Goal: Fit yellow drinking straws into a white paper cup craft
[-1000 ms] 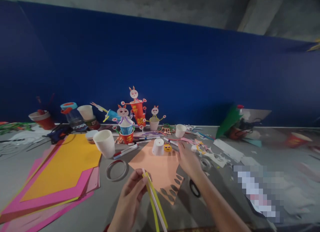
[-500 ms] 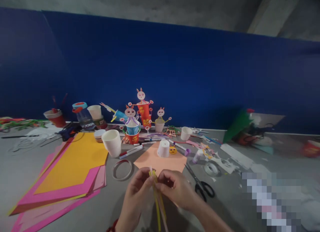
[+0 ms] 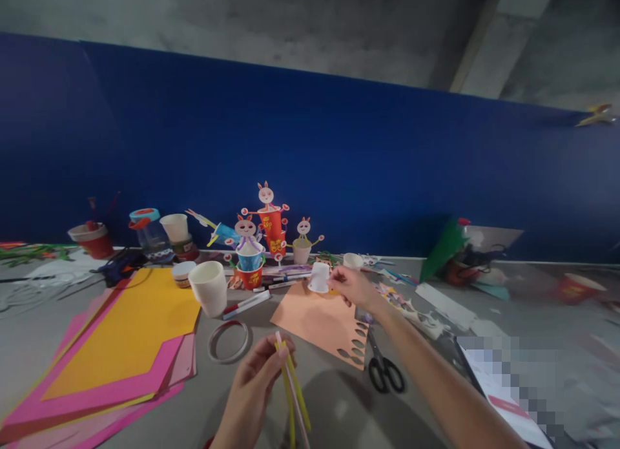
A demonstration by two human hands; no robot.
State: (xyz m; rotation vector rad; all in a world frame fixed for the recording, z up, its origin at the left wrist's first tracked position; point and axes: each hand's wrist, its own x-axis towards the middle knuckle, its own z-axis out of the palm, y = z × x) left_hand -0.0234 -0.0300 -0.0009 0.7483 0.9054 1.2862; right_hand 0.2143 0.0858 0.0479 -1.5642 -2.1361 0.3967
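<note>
In my left hand, near the bottom centre, the thumb and fingers pinch a small bundle of yellow and pale pink pipe cleaners, which hang down toward me. My right hand reaches forward, its fingertips closed at the right side of a small upturned white paper cup. That cup is over the far edge of an orange paper sheet with leaf-shaped holes cut along its right corner. A bit of a yellow-orange cutout peeks out behind the fingers.
Black scissors lie beneath my right forearm. A tape ring and a large white cup are left of centre. Coloured paper sheets cover the left side. Cup figures with rabbit heads stand by the blue partition.
My right hand has left the pipe cleaners and moved forward to the small cup. The left hand keeps the bundle. Cup and orange sheet have shifted slightly, and the view has tilted.
</note>
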